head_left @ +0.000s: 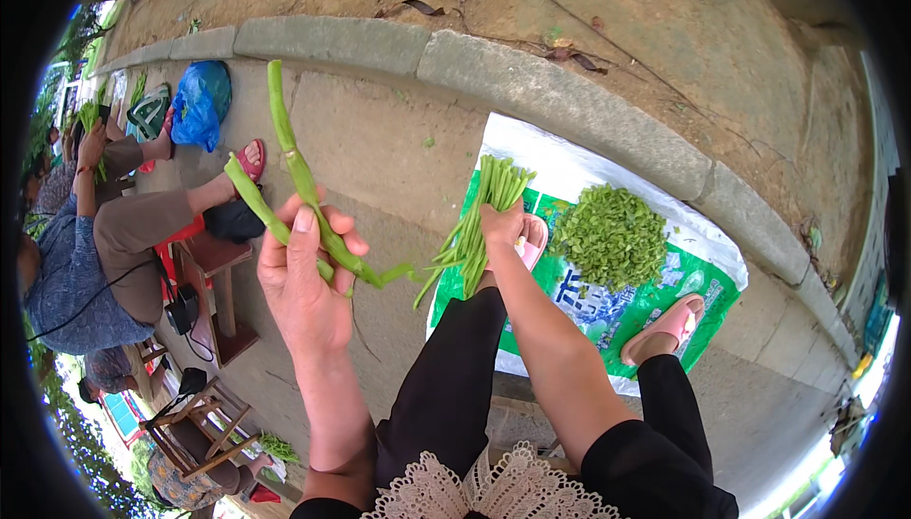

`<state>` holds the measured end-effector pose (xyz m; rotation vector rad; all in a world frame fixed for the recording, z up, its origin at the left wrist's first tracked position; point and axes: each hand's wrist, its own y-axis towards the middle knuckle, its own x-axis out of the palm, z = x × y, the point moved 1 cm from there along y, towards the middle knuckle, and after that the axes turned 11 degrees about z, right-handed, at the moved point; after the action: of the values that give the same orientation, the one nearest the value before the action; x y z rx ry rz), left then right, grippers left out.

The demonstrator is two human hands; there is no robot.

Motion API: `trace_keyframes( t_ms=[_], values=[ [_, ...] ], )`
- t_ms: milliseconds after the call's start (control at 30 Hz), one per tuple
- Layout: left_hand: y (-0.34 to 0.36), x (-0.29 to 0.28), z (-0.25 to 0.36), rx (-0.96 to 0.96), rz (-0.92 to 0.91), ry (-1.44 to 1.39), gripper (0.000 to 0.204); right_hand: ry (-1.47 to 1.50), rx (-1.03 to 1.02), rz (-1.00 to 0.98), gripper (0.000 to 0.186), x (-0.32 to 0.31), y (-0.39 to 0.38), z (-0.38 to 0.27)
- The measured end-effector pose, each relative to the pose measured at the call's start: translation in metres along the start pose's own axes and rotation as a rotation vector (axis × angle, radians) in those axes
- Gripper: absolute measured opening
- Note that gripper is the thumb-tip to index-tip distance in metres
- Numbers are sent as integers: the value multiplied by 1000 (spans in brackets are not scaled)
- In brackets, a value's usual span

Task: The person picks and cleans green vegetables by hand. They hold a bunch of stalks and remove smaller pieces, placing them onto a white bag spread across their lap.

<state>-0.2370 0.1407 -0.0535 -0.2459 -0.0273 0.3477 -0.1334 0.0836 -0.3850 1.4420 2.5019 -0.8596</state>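
Observation:
Raised at the centre left, my left hand (pixel 308 277) pinches thick green vegetable stems (pixel 300 173) between thumb and fingers. One piece points up and away, a shorter one lies beside it, and a thin torn end trails to the right. My right hand (pixel 501 225) reaches down by my pink slipper, its fingers closed on a bundle of long thin green stems (pixel 472 249). This bundle lies on a flattened green and white plastic sack (pixel 697 282). To its right on the sack is a heap of small chopped green pieces (pixel 610 237).
My feet in pink slippers (pixel 669 326) rest on the sack. A stone kerb (pixel 569 92) curves beyond it, with bare soil behind. At the left sit other people, one (pixel 123 244) near a wooden stool (pixel 223 291); a blue plastic bag (pixel 202 104) and a wooden chair (pixel 209 429) stand there.

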Motion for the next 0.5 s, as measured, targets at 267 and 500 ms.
trace_keyframes(
  t_ms=[267,500],
  values=[
    [17,-11,-65,1,-92,390,22,284,397,-326,25,-29,5,-32],
    [6,6,-51,43,-257,437,22,629,506,-725,21,-111,-8,-120]
  ],
)
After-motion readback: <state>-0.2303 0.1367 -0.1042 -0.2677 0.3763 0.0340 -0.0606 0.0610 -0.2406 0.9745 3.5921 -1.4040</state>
